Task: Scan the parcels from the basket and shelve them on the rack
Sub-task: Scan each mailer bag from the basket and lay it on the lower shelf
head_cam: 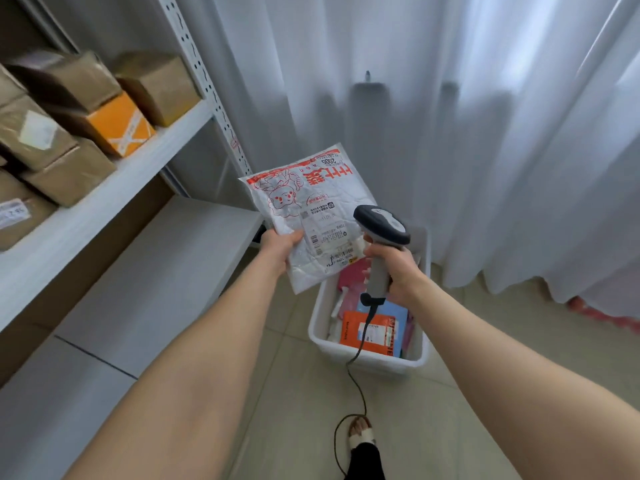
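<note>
Left grip (281, 249) pinches the white poly mailer (304, 199) at its near edge, shipping label (329, 239) just left of the barcode scanner (381, 221) that right grip (396, 271) is wrapped around.

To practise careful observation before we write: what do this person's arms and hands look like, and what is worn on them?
The left forearm and right forearm are bare to the picture's edge, and no sleeves show. The left hand and right hand wear no gloves. No watch, bracelet or ring is visible on the parts in view.
</note>
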